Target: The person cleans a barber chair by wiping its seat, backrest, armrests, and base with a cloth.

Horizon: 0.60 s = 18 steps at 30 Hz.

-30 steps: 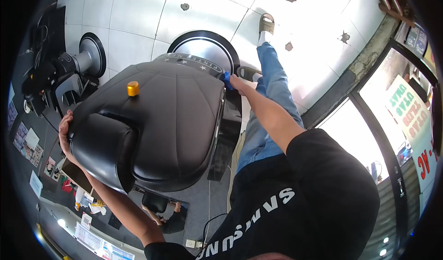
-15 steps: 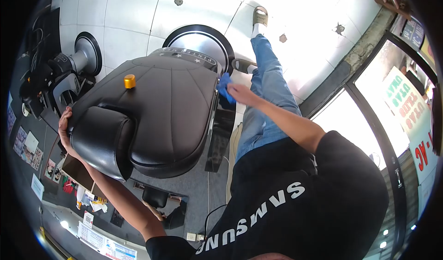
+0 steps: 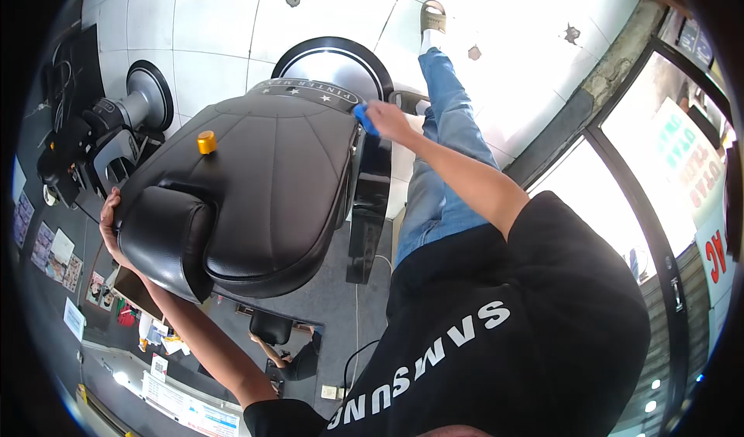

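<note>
A black padded barber chair (image 3: 271,173) has a rounded headrest (image 3: 163,231) and a band with stars and lettering at its far end. My left hand (image 3: 109,218) lies against the outer left side of the chair, beside the headrest, its fingers extended and partly hidden. At the far right edge of the padding, my right hand (image 3: 387,119) is closed around a blue cloth (image 3: 366,120), which touches the edge near the lettered band. A gold knob-like object (image 3: 206,142) stands on the upper left part of the padding.
The chair's round base (image 3: 333,57) stands on white tiles with broken spots. Another chair (image 3: 128,111) is at the far left. A black armrest (image 3: 368,212) lies right of the padding. A mirror and papers line the left wall; a glass door is right.
My right hand swung outward from the chair edge with the blue cloth, then came back to its far right corner. My left hand stays at the left side. The view has shifted slightly.
</note>
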Each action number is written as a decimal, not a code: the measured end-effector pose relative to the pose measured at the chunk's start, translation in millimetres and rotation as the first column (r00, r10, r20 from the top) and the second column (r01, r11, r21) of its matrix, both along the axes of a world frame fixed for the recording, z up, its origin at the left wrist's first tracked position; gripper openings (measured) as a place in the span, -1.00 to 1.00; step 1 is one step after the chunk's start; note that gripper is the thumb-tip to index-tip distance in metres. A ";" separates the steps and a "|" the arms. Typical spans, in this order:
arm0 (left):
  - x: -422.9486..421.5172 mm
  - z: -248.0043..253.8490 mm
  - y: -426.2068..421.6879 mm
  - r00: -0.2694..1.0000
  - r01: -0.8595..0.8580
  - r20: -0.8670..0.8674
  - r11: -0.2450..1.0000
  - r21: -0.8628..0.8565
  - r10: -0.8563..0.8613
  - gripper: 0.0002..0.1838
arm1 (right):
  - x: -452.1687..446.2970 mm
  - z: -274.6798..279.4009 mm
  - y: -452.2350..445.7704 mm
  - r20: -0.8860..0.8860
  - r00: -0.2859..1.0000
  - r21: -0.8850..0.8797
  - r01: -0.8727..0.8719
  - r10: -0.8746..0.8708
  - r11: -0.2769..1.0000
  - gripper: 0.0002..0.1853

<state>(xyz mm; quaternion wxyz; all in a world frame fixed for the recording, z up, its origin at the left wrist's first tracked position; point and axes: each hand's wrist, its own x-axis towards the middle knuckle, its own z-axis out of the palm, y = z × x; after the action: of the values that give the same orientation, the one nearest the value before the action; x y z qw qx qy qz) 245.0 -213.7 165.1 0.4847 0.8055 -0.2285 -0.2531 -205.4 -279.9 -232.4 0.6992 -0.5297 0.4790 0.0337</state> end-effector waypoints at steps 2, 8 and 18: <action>1.4 -3.0 -4.8 0.998 -0.039 -0.047 0.999 -0.025 0.037 -0.66 | -4.2 -10.8 23.9 0.117 0.948 -0.244 -0.261 0.295 0.934 -0.67; -0.6 -7.6 3.8 0.976 0.153 0.155 0.988 0.004 -0.152 -0.69 | -8.5 -32.1 1.5 0.099 0.655 -0.660 -0.521 0.749 0.542 -0.68; 10.4 -10.4 7.7 0.982 0.125 0.141 0.992 -0.012 -0.122 -0.74 | -43.5 -9.2 16.6 0.042 0.998 -0.463 -0.026 0.051 0.886 -0.81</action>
<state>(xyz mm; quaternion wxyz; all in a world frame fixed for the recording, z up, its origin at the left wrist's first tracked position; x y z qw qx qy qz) 255.4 -206.0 154.7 0.4591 0.8004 -0.3141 -0.2233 -248.8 -263.4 -241.6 0.5647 -0.6909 0.4439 -0.0816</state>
